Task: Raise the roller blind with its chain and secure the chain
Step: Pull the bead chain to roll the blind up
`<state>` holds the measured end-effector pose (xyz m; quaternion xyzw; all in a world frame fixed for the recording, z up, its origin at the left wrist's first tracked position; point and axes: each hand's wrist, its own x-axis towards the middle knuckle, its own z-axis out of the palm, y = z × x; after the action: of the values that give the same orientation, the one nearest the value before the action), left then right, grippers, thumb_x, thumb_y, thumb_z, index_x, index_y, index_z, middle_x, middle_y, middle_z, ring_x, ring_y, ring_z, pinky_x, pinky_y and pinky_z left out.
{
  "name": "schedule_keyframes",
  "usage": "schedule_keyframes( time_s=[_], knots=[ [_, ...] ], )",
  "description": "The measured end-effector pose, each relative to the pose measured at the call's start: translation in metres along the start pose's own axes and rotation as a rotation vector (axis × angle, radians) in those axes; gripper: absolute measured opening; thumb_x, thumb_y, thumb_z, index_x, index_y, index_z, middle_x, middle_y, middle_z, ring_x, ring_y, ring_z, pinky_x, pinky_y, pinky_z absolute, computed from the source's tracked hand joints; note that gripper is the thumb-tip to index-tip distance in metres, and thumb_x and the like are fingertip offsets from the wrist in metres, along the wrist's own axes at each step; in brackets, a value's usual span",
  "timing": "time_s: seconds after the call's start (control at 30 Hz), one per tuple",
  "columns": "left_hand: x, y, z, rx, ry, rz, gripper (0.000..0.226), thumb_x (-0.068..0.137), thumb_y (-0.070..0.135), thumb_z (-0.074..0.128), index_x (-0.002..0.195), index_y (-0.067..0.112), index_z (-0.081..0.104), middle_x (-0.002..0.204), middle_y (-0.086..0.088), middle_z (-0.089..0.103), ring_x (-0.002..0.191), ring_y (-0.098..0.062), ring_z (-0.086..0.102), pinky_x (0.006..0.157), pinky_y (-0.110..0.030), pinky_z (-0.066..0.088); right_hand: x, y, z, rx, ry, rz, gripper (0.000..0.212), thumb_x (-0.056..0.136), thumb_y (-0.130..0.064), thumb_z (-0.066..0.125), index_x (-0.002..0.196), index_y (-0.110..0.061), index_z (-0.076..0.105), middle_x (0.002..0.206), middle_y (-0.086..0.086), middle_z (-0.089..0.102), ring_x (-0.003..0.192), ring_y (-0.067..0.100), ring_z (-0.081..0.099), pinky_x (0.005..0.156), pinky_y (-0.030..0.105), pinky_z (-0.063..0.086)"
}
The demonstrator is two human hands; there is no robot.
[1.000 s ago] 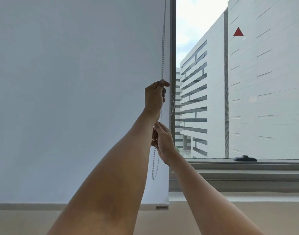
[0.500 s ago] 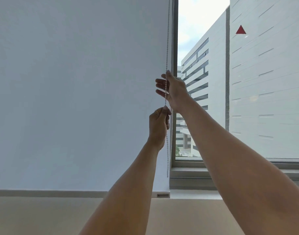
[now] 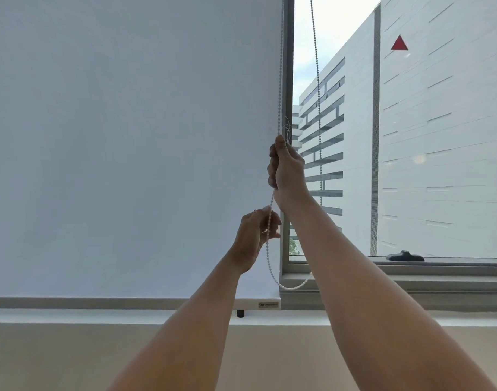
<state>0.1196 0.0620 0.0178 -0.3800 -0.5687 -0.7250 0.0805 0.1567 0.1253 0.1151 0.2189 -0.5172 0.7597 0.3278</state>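
Roller blind (image 3: 129, 150) is nearly full down; its bottom bar (image 3: 72, 302) sits just above the sill (image 3: 100, 316), so the raise has barely started. Bead chain (image 3: 280, 80) hangs as a loop along the blind's right edge, against the window frame (image 3: 288, 80). The near run goes through both hands; the far run hangs free over the glass, and the loop bottoms out near the lower frame.

Right hand (image 3: 287, 170) is the upper one, fist closed around the near run with the thumb on top. That is the pulling grip, placed high to get a long downward stroke.

Left hand (image 3: 255, 235) sits below it, fingers half curled and loose. The chain passes across its fingertips, but a real pinch can't be confirmed; it looks like guiding or mid-release.

Judgement: hand-over-hand hauling, with the left placed to take over once the right bottoms out. No chain hook or cleat visible, so where it gets secured is unknown. Window handle (image 3: 404, 255) rests on the lower frame, well apart from the chain.
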Motion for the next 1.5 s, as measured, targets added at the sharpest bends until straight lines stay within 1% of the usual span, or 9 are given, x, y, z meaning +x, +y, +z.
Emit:
schedule_keyframes(
  time_s=[0.07, 0.37, 0.5, 0.73, 0.97, 1.1, 1.23, 1.37, 1.5],
  knots=[
    [0.009, 0.015, -0.003, -0.017, 0.008, -0.041, 0.047, 0.099, 0.028, 0.027, 0.07, 0.011, 0.061, 0.069, -0.004, 0.064, 0.072, -0.018, 0.059, 0.086, -0.038, 0.048, -0.004, 0.004, -0.001, 0.024, -0.005, 0.002, 0.039, 0.094, -0.032, 0.047, 0.058, -0.019, 0.046, 0.035, -0.013, 0.034, 0.029, 0.001, 0.025, 0.028, 0.015, 0.019],
    [0.063, 0.108, 0.01, -0.031, 0.131, 0.042, 0.031, 0.098, 0.033, 0.032, 0.091, 0.011, 0.053, 0.083, -0.009, 0.063, 0.077, -0.02, 0.064, 0.081, -0.028, 0.05, -0.043, 0.06, -0.028, -0.041, -0.035, 0.099, 0.037, 0.095, -0.035, 0.043, 0.061, -0.021, 0.047, 0.037, -0.012, 0.034, 0.031, 0.002, 0.025, 0.03, 0.014, 0.018],
    [0.067, 0.113, 0.017, -0.008, 0.158, -0.032, 0.029, 0.098, 0.031, 0.036, 0.099, 0.009, 0.053, 0.075, -0.003, 0.051, 0.069, -0.013, 0.051, 0.064, -0.024, 0.044, -0.057, 0.076, -0.033, -0.049, -0.07, 0.135, 0.037, 0.095, -0.035, 0.042, 0.061, -0.021, 0.046, 0.037, -0.012, 0.034, 0.032, 0.002, 0.024, 0.03, 0.015, 0.018],
    [0.059, 0.101, 0.021, -0.041, 0.322, 0.244, 0.032, 0.095, 0.021, 0.046, 0.065, 0.018, 0.058, 0.057, 0.002, 0.031, 0.042, -0.005, 0.026, 0.037, -0.014, 0.023, -0.052, 0.078, -0.028, -0.004, -0.227, 0.144, 0.039, 0.098, -0.032, 0.037, 0.063, -0.017, 0.048, 0.037, -0.011, 0.033, 0.033, 0.003, 0.024, 0.032, 0.014, 0.02],
    [0.053, 0.094, 0.011, -0.024, 0.32, 0.296, 0.033, 0.095, 0.019, 0.046, 0.064, 0.018, 0.057, 0.054, 0.0, 0.033, 0.041, -0.006, 0.028, 0.04, -0.016, 0.025, -0.024, 0.057, -0.03, 0.006, -0.257, 0.159, 0.041, 0.098, -0.034, 0.031, 0.083, -0.015, 0.064, 0.066, -0.002, 0.069, 0.066, 0.012, 0.064, 0.071, 0.027, 0.05],
    [0.039, 0.062, 0.016, -0.049, 0.317, 0.237, 0.03, 0.094, 0.02, 0.046, 0.067, 0.018, 0.06, 0.047, 0.01, 0.05, 0.045, -0.005, 0.044, 0.047, -0.017, 0.037, 0.0, 0.021, -0.013, 0.073, -0.194, 0.061, 0.037, 0.097, -0.034, 0.037, 0.081, -0.015, 0.065, 0.065, -0.005, 0.07, 0.067, 0.008, 0.066, 0.061, 0.021, 0.051],
    [0.019, 0.026, 0.02, -0.078, 0.311, 0.15, 0.034, 0.095, 0.022, 0.044, 0.065, 0.018, 0.058, 0.05, 0.002, 0.033, 0.042, -0.006, 0.026, 0.041, -0.019, 0.022, 0.016, -0.005, 0.004, -0.073, -0.149, 0.03, 0.03, 0.097, -0.033, 0.037, 0.087, -0.015, 0.059, 0.082, 0.0, 0.065, 0.073, 0.012, 0.063, 0.069, 0.025, 0.049],
    [-0.005, -0.008, 0.02, -0.094, 0.28, 0.119, 0.034, 0.095, 0.022, 0.044, 0.064, 0.019, 0.058, 0.044, 0.012, 0.031, 0.04, -0.004, 0.026, 0.038, -0.014, 0.024, 0.021, -0.016, 0.011, -0.171, -0.055, 0.085, 0.031, 0.097, -0.037, 0.037, 0.094, -0.014, 0.058, 0.07, -0.002, 0.052, 0.052, 0.01, 0.046, 0.045, 0.02, 0.039],
    [-0.023, -0.034, 0.014, -0.109, 0.235, 0.059, 0.033, 0.095, 0.02, 0.045, 0.063, 0.018, 0.057, 0.042, 0.014, 0.03, 0.04, -0.004, 0.025, 0.039, -0.014, 0.024, 0.013, 0.005, 0.006, -0.233, 0.044, 0.116, 0.04, 0.095, -0.042, 0.04, 0.062, -0.019, 0.045, 0.053, -0.004, 0.032, 0.036, 0.007, 0.025, 0.034, 0.015, 0.018]
  ],
)
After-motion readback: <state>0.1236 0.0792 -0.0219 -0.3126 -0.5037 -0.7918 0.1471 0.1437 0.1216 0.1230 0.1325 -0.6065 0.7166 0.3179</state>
